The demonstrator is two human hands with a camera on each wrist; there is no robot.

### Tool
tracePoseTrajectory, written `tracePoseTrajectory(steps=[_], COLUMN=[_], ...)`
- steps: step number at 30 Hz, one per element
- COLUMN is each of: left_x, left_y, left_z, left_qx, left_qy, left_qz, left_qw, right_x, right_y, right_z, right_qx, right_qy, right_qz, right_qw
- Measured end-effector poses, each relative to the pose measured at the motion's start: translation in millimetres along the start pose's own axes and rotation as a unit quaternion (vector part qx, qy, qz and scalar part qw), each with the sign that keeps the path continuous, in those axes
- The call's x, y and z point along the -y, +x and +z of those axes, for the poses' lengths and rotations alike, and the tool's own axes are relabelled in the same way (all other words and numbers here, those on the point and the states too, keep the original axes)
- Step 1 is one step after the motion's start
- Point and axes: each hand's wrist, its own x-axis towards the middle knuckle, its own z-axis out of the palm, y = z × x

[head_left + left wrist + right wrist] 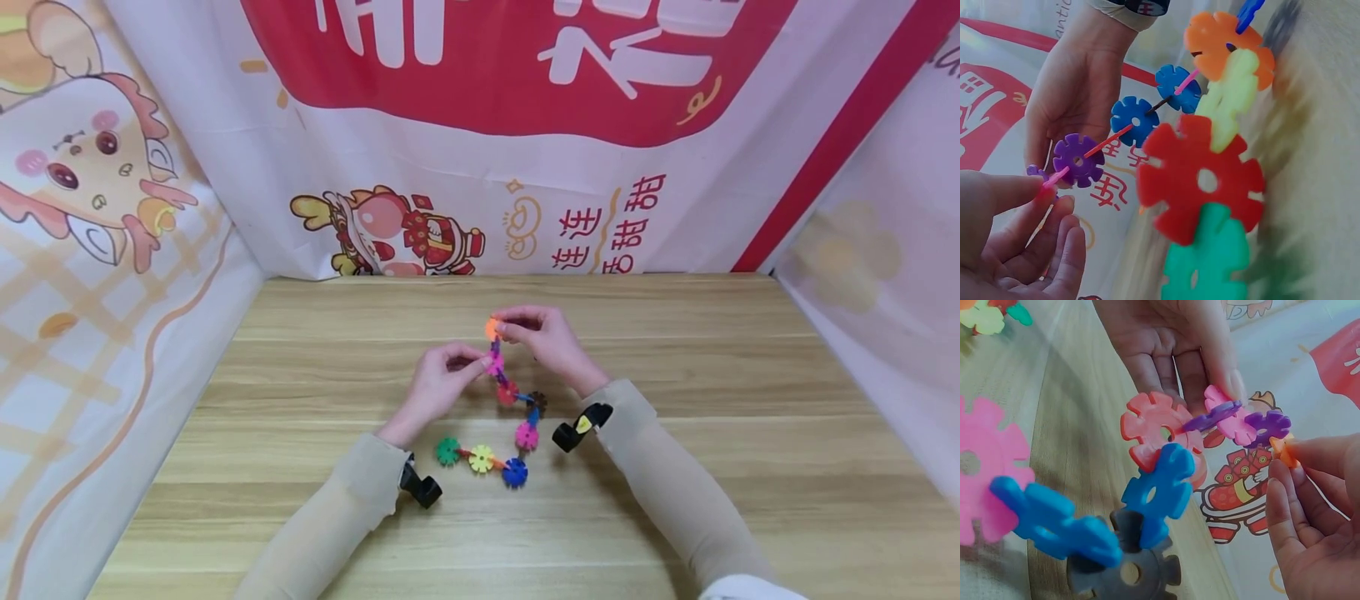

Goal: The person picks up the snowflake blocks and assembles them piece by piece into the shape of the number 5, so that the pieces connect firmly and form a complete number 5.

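A chain of slotted plastic snowflake discs runs between both hands and down onto the table. My left hand (442,382) pinches a pink disc (1235,424) near the chain's upper end. At that end, my right hand (546,340) pinches an orange disc (491,328), which its fingers partly cover. A purple disc (1270,427) joins these two. Below the left hand follow a second purple disc (1213,417), a red disc (507,393), blue discs and a black disc (1132,578). The lower end bends left through a blue disc (515,473) and yellow disc (481,458) to a green disc (447,451).
The wooden table (675,350) lies under the hands. Printed cloth walls (510,158) stand behind it and at both sides. Each wrist wears a black strapped camera, one at the left (422,486) and one at the right (581,427).
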Motion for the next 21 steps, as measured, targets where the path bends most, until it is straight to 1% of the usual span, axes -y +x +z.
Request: tracePoseTrajectory(steps=[3, 8, 10, 13, 16, 18, 21], left_x=[-1.2, -2.5, -2.3, -1.0, -1.3, -1.4, -2.5], left_y=[-1.7, -5.4, -6.5, -5.7, -1.9, 2.5, 7.9], left_z=[0.1, 0.3, -1.1, -4.1, -6.0, -5.6, -3.5], left_qx=[0.01, 0.034, 0.039, 0.025, 0.0, -0.012, -0.022], left_qy=[0.014, 0.015, 0.016, 0.013, -0.001, -0.01, -0.009], left_qz=[-0.001, 0.009, 0.011, 0.004, -0.001, 0.006, 0.024], left_qw=[0.9999, 0.9992, 0.999, 0.9996, 1.0, 0.9999, 0.9994], right_x=[0.9, 0.8, 0.3, -0.3, -0.6, -0.5, -0.1], right_y=[0.2, -1.3, -2.6, -4.2, -5.5, -6.4, -8.2], right_z=[0.3, 1.2, 1.0, 0.8, 0.8, 0.9, 0.4], right_qx=[0.01, 0.031, 0.039, 0.047, 0.044, 0.04, 0.038], right_qy=[-0.004, -0.01, -0.009, -0.001, 0.007, 0.013, 0.018], right_qz=[0.002, -0.007, -0.009, -0.011, -0.005, 0.001, 0.003], right_qw=[0.9999, 0.9995, 0.9992, 0.9988, 0.999, 0.9991, 0.9991])
